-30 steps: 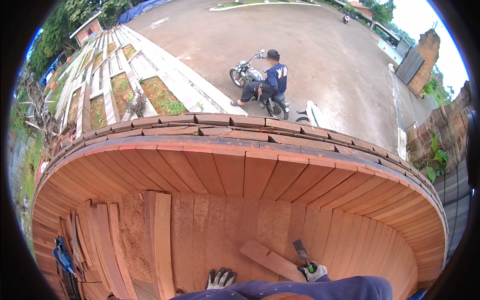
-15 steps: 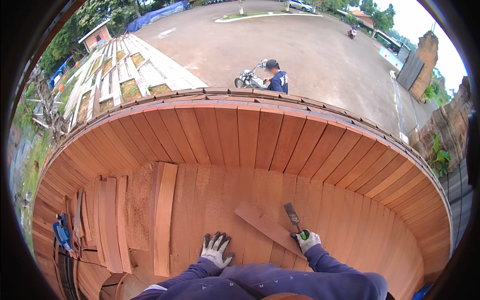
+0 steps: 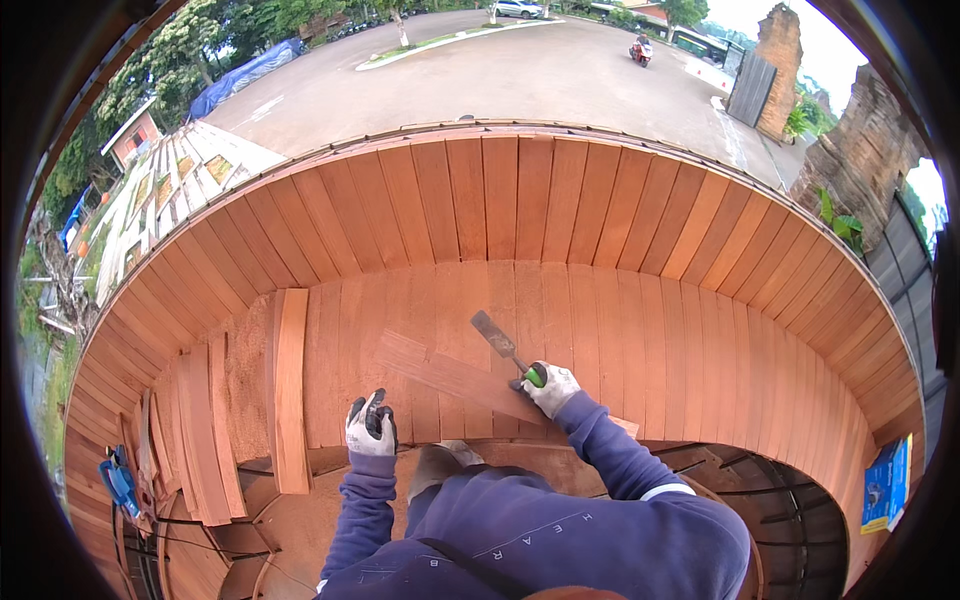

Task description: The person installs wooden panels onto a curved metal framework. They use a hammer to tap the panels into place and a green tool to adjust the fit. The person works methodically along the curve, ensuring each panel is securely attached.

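My right hand (image 3: 545,388), in a pale glove with dark fingertips, is closed around the green handle of a flat metal chisel (image 3: 498,338), its blade pointing forward and left over the curved plank surface. A loose reddish board (image 3: 445,374) lies slantwise beneath the chisel and that hand. My left hand (image 3: 370,425), gloved alike, is raised a little left of the board, fingers loosely bent and apart, with no object visible in it. It is near some upright strips of wood (image 3: 292,390) lying on the left part of the bench-like surface.
A curved wall of planks (image 3: 488,200) rings the surface. A blue power tool (image 3: 118,480) sits at far left, a blue-yellow box (image 3: 885,483) at far right. Below, dark metal framing (image 3: 770,500) shows. Outside are paving, a tarp, trees and a motorbike rider (image 3: 641,50).
My view has tilted down and back, hiding the seated motorcyclist behind the rim. My left hand has lifted off the boards, fingers bending. The chisel has moved leftward. The distant rider has come nearer.
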The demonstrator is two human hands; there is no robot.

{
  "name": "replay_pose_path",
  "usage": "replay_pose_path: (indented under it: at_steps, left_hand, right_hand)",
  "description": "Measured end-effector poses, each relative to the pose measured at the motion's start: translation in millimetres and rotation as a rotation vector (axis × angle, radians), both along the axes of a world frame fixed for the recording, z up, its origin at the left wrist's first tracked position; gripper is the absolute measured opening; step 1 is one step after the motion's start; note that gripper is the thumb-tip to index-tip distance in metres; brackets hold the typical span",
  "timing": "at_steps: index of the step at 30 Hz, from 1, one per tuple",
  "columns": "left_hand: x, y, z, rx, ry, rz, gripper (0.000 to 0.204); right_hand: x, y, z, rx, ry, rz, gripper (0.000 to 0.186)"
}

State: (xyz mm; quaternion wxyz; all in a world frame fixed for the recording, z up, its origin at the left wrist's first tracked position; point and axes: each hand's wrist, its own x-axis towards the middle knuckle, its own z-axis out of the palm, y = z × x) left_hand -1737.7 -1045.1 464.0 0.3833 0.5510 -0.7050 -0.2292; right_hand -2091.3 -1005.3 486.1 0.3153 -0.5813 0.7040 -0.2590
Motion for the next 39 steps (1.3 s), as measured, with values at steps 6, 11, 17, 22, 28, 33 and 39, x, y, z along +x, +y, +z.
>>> replay_pose_path:
  at_steps: [6, 11, 17, 22, 28, 33, 39]
  left_hand:
    - [7, 59, 12, 0.407, 0.938, -0.267, 0.062]
    - [-2, 101, 60, 0.323, 0.618, -0.167, 0.037]
    - [18, 109, 77, 0.258, 0.627, -0.084, 0.024]
    - [68, 102, 93, 0.111, 0.633, -0.086, 0.021]
    - [77, 69, 138, 0.126, 0.916, -0.181, 0.022]
    - [67, 43, 175, 0.082, 1.131, -0.349, 0.037]
    - [31, 18, 227, -0.051, 1.21, -0.478, 0.032]
  right_hand:
    - [67, 67, 50, -0.05, -0.237, 0.085, 0.025]
    - [105, 94, 14, -0.121, -0.349, 0.173, 0.031]
    - [119, 100, 11, -0.415, -0.22, 0.105, 0.043]
    - [131, 105, 24, -0.083, -0.767, 0.047, 0.074]
    - [138, 144, 38, 0.051, -1.262, 0.068, 0.037]
    - [133, 194, 26, 0.004, -1.433, 0.104, 0.048]
    - [146, 234, 0, -0.278, -0.948, -0.079, 0.059]
